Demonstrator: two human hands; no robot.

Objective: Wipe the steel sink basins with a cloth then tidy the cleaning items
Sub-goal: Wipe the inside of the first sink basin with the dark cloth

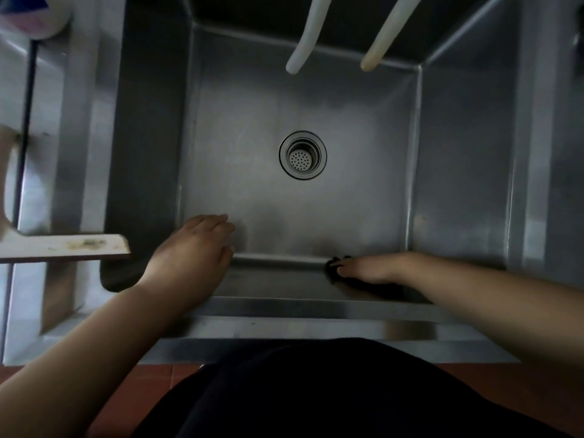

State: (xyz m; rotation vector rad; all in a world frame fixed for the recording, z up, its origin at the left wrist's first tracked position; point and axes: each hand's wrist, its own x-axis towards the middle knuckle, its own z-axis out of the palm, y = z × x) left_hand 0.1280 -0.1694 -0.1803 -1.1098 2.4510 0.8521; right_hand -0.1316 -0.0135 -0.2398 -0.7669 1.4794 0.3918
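Note:
I look straight down into a deep steel sink basin (347, 121) with a round strainer drain (302, 155) in its floor. My right hand (366, 268) presses a dark cloth (354, 281) against the basin's near wall, low by the floor corner; most of the cloth is hidden under the hand. My left hand (196, 245) rests flat, fingers together, over the near left corner of the basin and holds nothing.
Two pale hoses (303, 36) (388, 33) hang into the basin from the back. A worn white board (63, 246) juts in from the left over the sink's rim. A white and blue container (34, 14) stands at top left. Red tiled floor (136, 393) lies below.

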